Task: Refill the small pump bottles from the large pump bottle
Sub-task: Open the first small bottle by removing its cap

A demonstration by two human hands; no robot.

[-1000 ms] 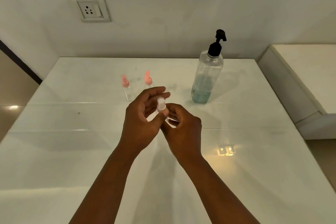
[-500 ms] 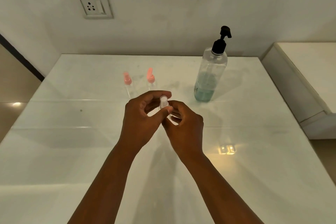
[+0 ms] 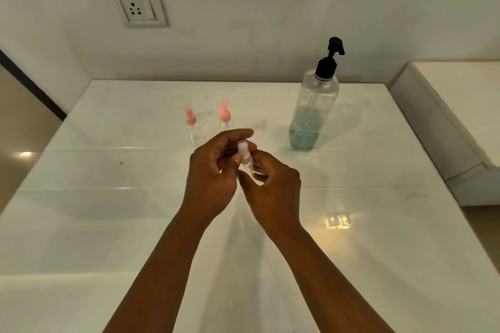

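From the head view, you've got a small clear plastic bottle with a whitish cap pinched between both hands, out in front of the large clear pump bottle with the black pump head and a bit to its left. Your left hand has thumb and fingers curled around the cap end, and your right hand is wrapped around the lower body. So both are closed on that one little bottle, and it looks to me like you're working the top.

The little bottle stands roughly upright, long axis near vertical, cap pointing up and slightly away from you. I can't tell if there's any liquid in it.

The large bottle stands upright on the glossy white tabletop, nozzle pointing right, with bluish liquid filling only its lower part. Left of it, two small clear bottles with pink pump tops stand side by side, upright, tops on. Their clear bodies are too faint to show a fill level.

Progress-wise, I'd guess you're early on: the large bottle's pump is untouched right now, and the pink pair looks like it's waiting. You've got pumping into each one and recapping left.
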